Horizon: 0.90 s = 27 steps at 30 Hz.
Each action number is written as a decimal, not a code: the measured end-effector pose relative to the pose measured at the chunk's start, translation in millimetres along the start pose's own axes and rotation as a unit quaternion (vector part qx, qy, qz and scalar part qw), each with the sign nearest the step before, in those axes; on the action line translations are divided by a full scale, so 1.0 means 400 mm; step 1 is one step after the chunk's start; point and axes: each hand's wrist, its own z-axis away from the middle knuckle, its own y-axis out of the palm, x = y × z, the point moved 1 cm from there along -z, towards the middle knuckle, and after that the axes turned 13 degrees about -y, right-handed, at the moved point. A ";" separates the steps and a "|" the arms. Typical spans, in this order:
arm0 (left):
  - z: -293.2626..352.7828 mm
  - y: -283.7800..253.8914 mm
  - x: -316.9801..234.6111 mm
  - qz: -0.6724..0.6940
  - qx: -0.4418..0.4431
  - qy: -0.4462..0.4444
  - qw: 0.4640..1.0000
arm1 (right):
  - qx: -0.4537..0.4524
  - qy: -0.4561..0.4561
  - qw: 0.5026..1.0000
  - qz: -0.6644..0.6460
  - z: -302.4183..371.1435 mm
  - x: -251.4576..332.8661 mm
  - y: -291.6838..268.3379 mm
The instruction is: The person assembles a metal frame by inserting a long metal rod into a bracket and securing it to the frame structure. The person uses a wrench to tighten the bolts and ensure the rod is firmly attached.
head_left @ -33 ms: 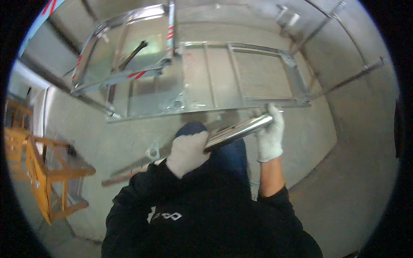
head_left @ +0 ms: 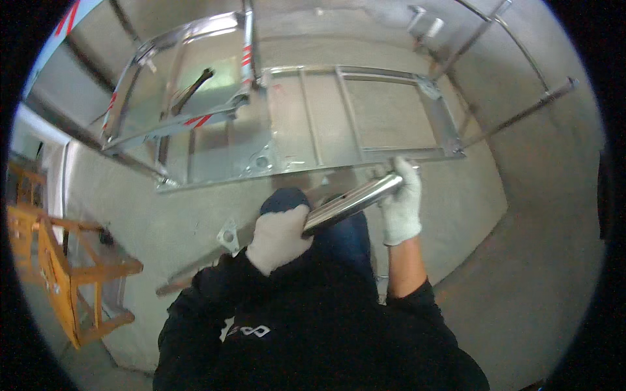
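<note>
Slanting across my front is a shiny metal tube (head_left: 352, 207), its right end raised farther from me than its left. My right hand (head_left: 402, 202), in a white knit glove, closes round the upper right end. At the lower left end my gloved left hand (head_left: 282, 238) is closed, its fingers mostly hidden behind its back. Beyond both hands a flat metal frame (head_left: 313, 171) with crossbars lies on the floor. A small triangular metal plate (head_left: 228, 236) with a hole lies left of my left hand.
At far left a smaller metal frame (head_left: 147, 132) with red-striped film is raised, with a dark tool (head_left: 194, 91) inside its outline. An orange stand (head_left: 62, 274) stands at left. Metal bars (head_left: 531, 112) jut in at upper right. A long bar (head_left: 179, 281) lies beside my left arm.
The whole view has shifted slightly, so the frames and hands sit a little farther left in the picture. Both hands keep the same hold on the tube.
</note>
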 end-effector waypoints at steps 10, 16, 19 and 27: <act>0.031 0.020 0.024 0.333 0.432 -0.014 0.838 | 0.272 0.003 0.951 -0.145 0.015 0.054 0.024; 0.038 0.024 0.019 0.307 0.307 -0.030 0.900 | 0.194 -0.021 0.980 -0.043 0.002 0.045 0.047; 0.021 0.055 0.011 0.121 0.074 -0.039 0.989 | 0.085 -0.005 0.996 0.014 -0.023 0.019 0.039; -0.015 0.027 -0.011 0.074 0.151 -0.049 0.985 | 0.114 -0.013 0.993 -0.034 -0.040 0.003 0.023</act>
